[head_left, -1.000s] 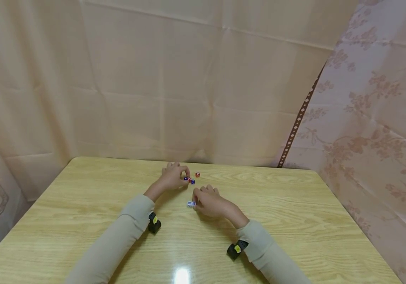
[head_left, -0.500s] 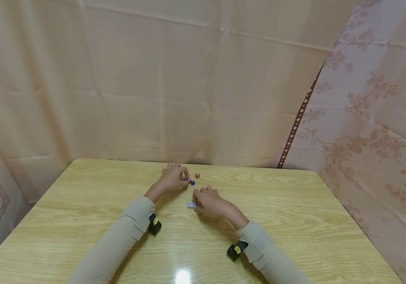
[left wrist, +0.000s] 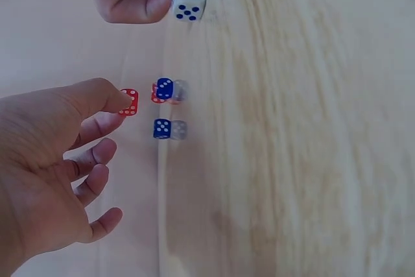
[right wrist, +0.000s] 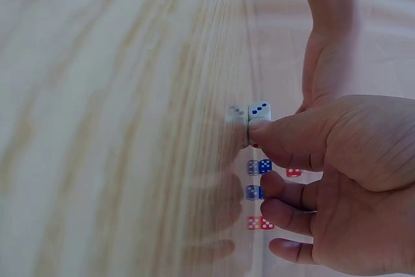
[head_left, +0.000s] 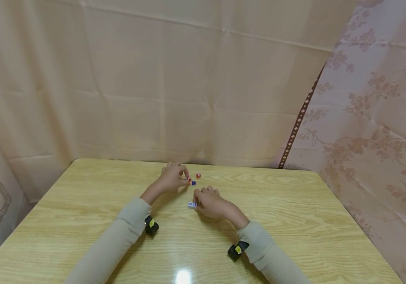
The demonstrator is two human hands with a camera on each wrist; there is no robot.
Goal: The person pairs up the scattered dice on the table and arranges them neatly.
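My left hand point(head_left: 172, 177) pinches a red die point(left wrist: 129, 102) between thumb and index finger, a little above the tabletop; the other fingers are spread loosely. Below it on the table stand two blue dice, one blue die point(left wrist: 164, 88) overlapping another red die point(left wrist: 155, 93) in the left wrist view, the other blue die point(left wrist: 162, 128) beside it. Nearer the person, my right hand point(head_left: 210, 202) grips a pair of white dice with blue pips, set side by side. The outer white die point(right wrist: 260, 109) shows three pips; my thumb partly covers the second white die point(right wrist: 253, 135).
All the dice rest on or over a glossy wood-grain table point(head_left: 118, 244), which mirrors them. A beige curtain point(head_left: 153, 86) hangs behind the far edge, with a flowered curtain point(head_left: 377, 118) on the right. Each wrist wears a black camera.
The red die in my left hand has risen slightly from between the blue dice, and the left forearm has shifted a little left. My right hand and the white dice hold their place.
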